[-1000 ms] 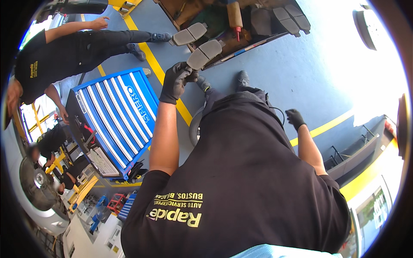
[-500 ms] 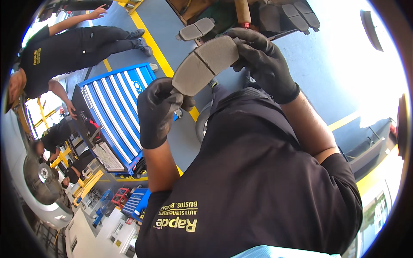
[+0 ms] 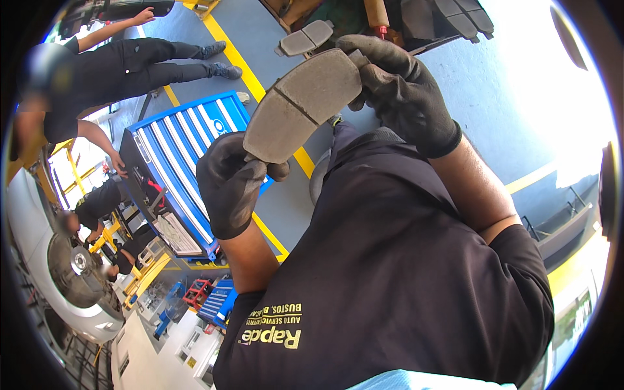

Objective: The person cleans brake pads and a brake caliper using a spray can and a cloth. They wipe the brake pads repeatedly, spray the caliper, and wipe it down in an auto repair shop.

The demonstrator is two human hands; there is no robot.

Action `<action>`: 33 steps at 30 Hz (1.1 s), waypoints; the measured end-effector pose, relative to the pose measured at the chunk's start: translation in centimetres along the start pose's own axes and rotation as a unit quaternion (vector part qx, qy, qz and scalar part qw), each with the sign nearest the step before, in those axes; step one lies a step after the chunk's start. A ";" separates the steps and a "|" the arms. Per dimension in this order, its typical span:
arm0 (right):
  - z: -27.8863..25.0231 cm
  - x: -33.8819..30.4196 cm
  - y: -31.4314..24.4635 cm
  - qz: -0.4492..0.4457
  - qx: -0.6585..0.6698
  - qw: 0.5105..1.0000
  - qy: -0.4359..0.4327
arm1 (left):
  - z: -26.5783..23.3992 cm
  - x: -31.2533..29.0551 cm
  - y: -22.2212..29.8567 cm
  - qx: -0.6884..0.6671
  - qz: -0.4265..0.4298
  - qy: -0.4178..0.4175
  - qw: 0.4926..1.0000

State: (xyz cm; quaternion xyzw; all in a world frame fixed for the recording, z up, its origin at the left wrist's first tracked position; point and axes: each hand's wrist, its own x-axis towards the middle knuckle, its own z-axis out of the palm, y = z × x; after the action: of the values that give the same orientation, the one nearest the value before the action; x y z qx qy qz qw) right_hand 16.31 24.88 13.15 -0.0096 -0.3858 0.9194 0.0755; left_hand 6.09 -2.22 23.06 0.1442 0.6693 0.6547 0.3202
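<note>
A grey brake pad (image 3: 302, 107), slightly curved and with a groove across its middle, is held up between my two black-gloved hands. My left hand (image 3: 229, 182) pinches its lower left end with thumb and fingers. At the upper right end, my right hand (image 3: 406, 94) grips the pad's tab. The pad's flat grey face shows; its other side is hidden. Beyond it, another brake pad (image 3: 304, 39) lies at the edge of a tray (image 3: 422, 47), and more pads (image 3: 460, 16) sit at the tray's right side.
A bottle with a red tip (image 3: 379, 19) lies in the tray. On the left stands a blue and white tool cabinet (image 3: 188, 159), with a person in dark clothes (image 3: 97, 71) beside it. A silver car with an exposed wheel hub (image 3: 78, 260) is at the far left.
The brake pad and my left hand have shifted a little left and down, and the pad faces the view slightly more. My grip stays the same; the surroundings have shifted slightly in view.
</note>
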 end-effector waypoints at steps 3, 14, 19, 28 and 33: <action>0.3 0.0 -0.3 0.003 -0.004 1.000 0.002 | 0.0 0.4 0.6 -0.024 -0.009 -0.011 1.000; 0.5 0.2 -0.5 0.003 0.031 0.999 0.035 | -0.3 1.4 1.1 -0.062 0.000 -0.045 0.997; 1.0 0.9 -1.2 0.018 0.054 0.997 0.046 | -1.0 2.5 0.7 -0.067 0.040 -0.106 0.991; 1.2 2.0 -1.8 -0.027 0.094 0.995 0.034 | 0.8 3.0 2.9 -0.072 0.001 -0.027 0.997; 1.4 2.4 -2.8 -0.017 0.082 0.996 0.022 | 1.2 3.3 3.6 -0.066 0.009 -0.015 0.998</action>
State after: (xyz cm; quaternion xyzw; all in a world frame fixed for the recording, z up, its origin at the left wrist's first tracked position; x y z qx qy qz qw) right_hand 14.20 26.13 16.20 -0.0174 -0.3078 0.9460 0.1005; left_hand 3.56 1.11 25.85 0.1388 0.6183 0.6980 0.3335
